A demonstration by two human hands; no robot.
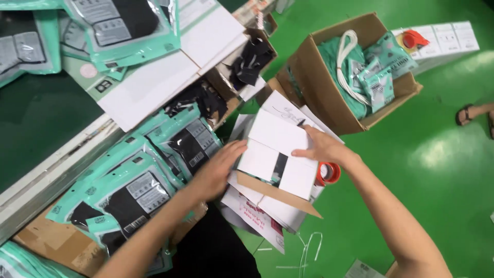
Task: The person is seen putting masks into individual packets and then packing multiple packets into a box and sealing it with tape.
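**Head view: both hands on a white carton**

Head camera looks down at a white carton in the middle of the scene, its top flaps nearly shut. Left hand lies flat against the carton's left side, fingers straight, gripping nothing. Right hand presses a flap, fingers spread. An orange tape roll sits just right; teal packets lie left on the surface.

Tape roll right of, perhaps touching, box
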